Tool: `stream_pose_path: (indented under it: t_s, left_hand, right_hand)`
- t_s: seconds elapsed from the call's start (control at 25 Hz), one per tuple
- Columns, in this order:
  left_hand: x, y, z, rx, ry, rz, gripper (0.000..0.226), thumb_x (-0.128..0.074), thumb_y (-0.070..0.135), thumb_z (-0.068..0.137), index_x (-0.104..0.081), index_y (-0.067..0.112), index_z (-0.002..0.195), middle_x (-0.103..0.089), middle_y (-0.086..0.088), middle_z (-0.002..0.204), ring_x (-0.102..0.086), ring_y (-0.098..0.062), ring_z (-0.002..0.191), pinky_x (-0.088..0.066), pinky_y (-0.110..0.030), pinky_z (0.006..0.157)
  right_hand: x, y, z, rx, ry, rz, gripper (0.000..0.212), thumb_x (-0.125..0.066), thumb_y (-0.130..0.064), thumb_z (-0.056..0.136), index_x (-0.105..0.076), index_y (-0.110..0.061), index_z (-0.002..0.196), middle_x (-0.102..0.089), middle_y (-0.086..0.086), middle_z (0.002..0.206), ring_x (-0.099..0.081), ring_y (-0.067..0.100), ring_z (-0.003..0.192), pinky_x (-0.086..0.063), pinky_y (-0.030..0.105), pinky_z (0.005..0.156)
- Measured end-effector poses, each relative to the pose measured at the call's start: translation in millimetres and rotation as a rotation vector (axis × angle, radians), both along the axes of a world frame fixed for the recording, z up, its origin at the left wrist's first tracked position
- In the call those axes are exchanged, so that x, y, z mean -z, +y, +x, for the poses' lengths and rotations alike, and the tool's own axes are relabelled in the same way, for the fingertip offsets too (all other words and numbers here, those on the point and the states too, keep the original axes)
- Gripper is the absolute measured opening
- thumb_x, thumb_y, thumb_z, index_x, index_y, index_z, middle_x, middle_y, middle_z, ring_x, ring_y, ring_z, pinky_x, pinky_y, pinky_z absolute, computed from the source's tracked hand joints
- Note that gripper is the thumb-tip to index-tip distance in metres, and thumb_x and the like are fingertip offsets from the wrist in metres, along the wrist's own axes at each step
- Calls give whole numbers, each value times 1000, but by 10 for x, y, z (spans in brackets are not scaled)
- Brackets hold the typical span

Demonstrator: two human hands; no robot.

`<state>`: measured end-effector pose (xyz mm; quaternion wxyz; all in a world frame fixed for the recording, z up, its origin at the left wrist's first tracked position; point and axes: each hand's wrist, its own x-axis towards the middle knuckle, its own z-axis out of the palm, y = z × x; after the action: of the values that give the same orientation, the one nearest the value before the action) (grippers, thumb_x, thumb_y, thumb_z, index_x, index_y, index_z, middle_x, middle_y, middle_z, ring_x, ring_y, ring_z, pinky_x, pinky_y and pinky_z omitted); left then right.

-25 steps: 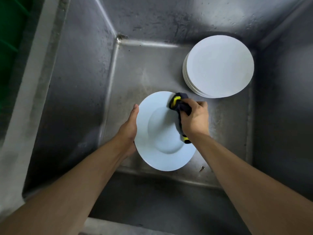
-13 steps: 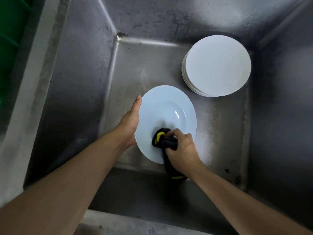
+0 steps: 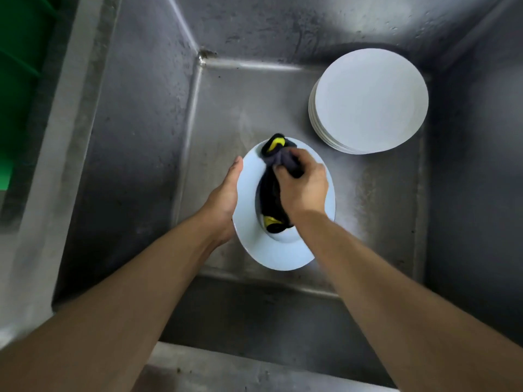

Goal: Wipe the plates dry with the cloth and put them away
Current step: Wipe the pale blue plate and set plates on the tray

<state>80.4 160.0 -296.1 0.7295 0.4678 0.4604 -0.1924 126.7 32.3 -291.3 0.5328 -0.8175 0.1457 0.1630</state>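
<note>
One pale plate [image 3: 283, 250], black-yellow cloth [image 3: 273, 190]

- Plate [image 3: 283, 251]: white, round, with a wide flat rim and a sunken middle. It is held tilted above the sink [image 3: 135, 142] floor, nearer the front wall, its face turned up.
- Cloth [image 3: 273, 190]: dark with yellow patches, bunched up. It lies across the plate's middle and reaches its far rim.
- Stack [image 3: 370, 100]: white plates piled flat on the sink floor in the far right corner, well apart from the held plate.
</note>
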Motion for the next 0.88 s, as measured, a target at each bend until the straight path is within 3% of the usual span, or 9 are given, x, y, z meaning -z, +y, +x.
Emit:
stream_pose_path:
  t_s: [0.08,0.2,0.28,0.36,0.48,0.56,0.68,0.76,0.88]
  left_hand:
    - [-3,-23,14,-12,-14,2,65,-44,69,96,-65,19,132,-73,-9,124,-69,-29,114,-53,-45,101]
    - [43,-35,42,-79,-16,-106,55,-47,66,95,-77,21,101,-78,-6,95,-76,-21,85,-58,-29,68]
    - [61,-22,14,-136,-24,-152,48,-54,65,92,-76,23,85,-75,-5,81,-73,-19,73,-57,-24,60]
    - [71,-23,-1,-134,-20,-130,47,-57,65,91,-76,23,97,-76,-8,96,-74,-24,87,-59,-31,73]
    - [64,-18,-10,-73,-26,-46,60,-53,65,94,-68,19,128,-70,-13,127,-66,-33,118,-49,-47,107]
    - [85,-10,-35,-46,-19,9,65,-47,69,94,-64,20,133,-71,-10,127,-66,-33,118,-47,-51,109]
    - [88,-17,-55,-57,4,36,68,-43,70,95,-63,18,134,-71,-11,127,-66,-34,118,-49,-51,107]
    - [72,-42,-22,-86,20,22,69,-43,69,96,-63,15,134,-70,-14,128,-66,-36,119,-48,-52,107]
    - [61,-21,-22,-109,64,3,72,-46,72,93,-66,15,132,-70,-14,127,-67,-35,117,-49,-50,107]
  right_hand:
    - [-6,13,116,-53,-22,-26,19,-68,-20,88,-74,-29,104,-71,0,102,-61,10,85,-38,3,66]
    - [-78,13,-250,-249,-38,36,28,-71,-18,84,-72,-38,103,-66,-6,106,-61,0,92,-41,4,79]
    - [-115,-10,-495,-326,-53,94,33,-74,-18,83,-71,-44,103,-57,-16,104,-57,-12,94,-37,-1,83]
    - [-48,0,-429,-344,-81,79,34,-74,-16,84,-72,-44,104,-53,-18,102,-55,-13,88,-33,-5,81]
    - [46,41,-41,-238,-79,5,28,-71,-16,87,-73,-38,104,-56,-3,107,-54,-8,80,-31,-8,73]
    - [109,-11,163,-176,-87,-49,24,-68,-18,91,-73,-36,105,-53,1,109,-55,2,77,-32,-7,66]
    - [154,-92,206,-204,-70,-68,22,-68,-19,91,-71,-38,103,-49,-2,109,-54,11,84,-35,-5,68]
    - [145,-93,24,-293,-38,-79,22,-70,-22,88,-70,-39,102,-53,-3,107,-54,9,81,-40,3,73]
    - [113,-219,-387,-505,-25,-30,33,-72,-25,82,-64,-49,104,-54,-12,103,-52,-2,81,-36,1,73]
